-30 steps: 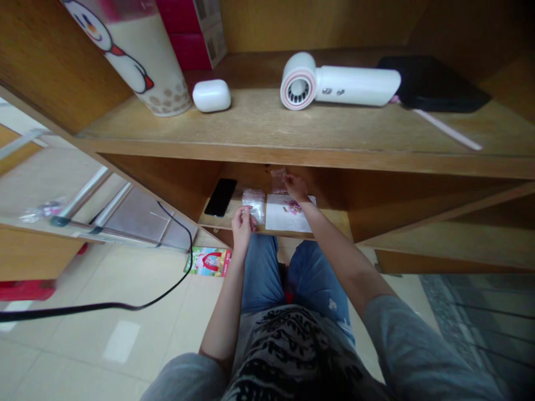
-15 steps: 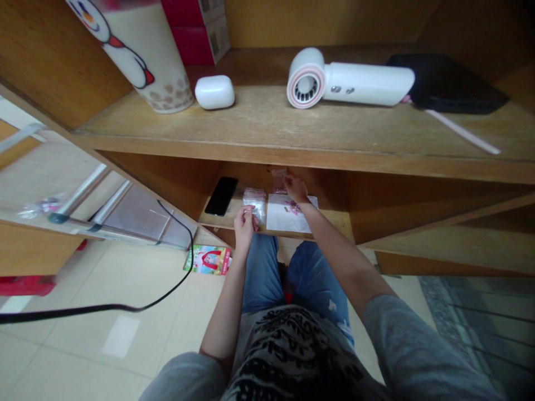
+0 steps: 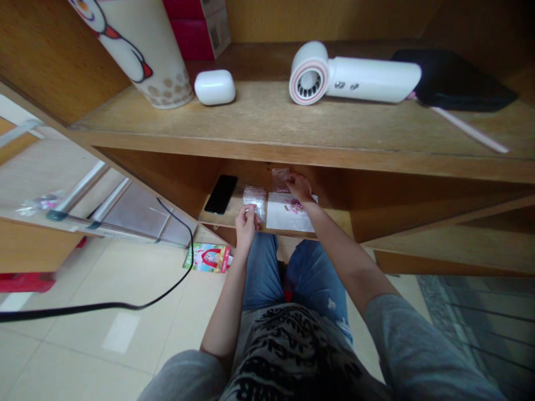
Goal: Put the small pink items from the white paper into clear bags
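Head cam | L hand (image 3: pixel 246 223) pinching clear bag stack (image 3: pixel 254 197) | R hand (image 3: pixel 299 186) raised, pinching small bag (image 3: pixel 279 175)

We saw warm brown grain across the wooden shelf (image 3: pixel 267 128). At the upper left, the tall cream cup (image 3: pixel 137 50) carried a black, white and red penguin print above a band of brown dots, with a magenta cardboard box (image 3: pixel 196 28) beside it. The glossy oval case (image 3: pixel 214 87) was plain white. The white hair dryer (image 3: pixel 355 81) had a pink ring, and the flat slab (image 3: pixel 453 81) in the upper right was solid black.

Mid-frame we noted a black phone (image 3: pixel 221 194), a clear crinkled plastic bag (image 3: pixel 254 198), a small clear pouch (image 3: pixel 279 177) tinted pink, and a white paper sheet (image 3: pixel 288 218) speckled with pink bits (image 3: pixel 295 207). Lower down were blue jeans (image 3: pixel 292 273), a grey shirt (image 3: pixel 292 356) printed in black, and a green-and-red booklet (image 3: pixel 208 258).
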### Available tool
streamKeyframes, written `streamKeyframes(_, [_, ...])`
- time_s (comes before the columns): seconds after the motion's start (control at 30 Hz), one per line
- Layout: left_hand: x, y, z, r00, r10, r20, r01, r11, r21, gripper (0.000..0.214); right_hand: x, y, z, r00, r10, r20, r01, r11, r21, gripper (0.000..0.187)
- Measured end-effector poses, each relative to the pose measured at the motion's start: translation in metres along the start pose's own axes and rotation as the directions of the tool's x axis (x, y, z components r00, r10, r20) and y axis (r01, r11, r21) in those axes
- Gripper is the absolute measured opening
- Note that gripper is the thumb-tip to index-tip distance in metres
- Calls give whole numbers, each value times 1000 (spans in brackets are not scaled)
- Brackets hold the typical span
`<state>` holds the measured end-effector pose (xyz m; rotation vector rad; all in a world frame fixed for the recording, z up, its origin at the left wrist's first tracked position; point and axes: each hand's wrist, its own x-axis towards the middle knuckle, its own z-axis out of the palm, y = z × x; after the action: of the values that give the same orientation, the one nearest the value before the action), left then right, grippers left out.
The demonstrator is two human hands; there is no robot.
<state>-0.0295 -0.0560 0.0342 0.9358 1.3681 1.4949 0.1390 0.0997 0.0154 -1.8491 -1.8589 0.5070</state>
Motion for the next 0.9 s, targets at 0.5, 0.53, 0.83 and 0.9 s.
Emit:
streamKeyframes(0.5, [-1, -5, 2, 1000, 1, -2, -1, 1000, 4, 32, 0, 6, -2, 999, -44, 9, 44, 999, -28, 23])
streamKeyframes(0.53, [-1, -5, 1, 1000, 2, -1, -2, 1000, 6, 32, 0, 6, -3, 999, -43, 13, 43, 999, -25, 23])
streamKeyframes(0.83, [0, -5, 2, 1000, 1, -2, -1, 1000, 9, 31, -13, -4, -9, 981, -164, -101, 149, 978, -148, 41])
streamKeyframes(0.9, [-1, -5, 3, 1000, 3, 4, -4, 1000, 9, 31, -18, -7, -7, 954, -300, -9, 294, 941, -167, 37])
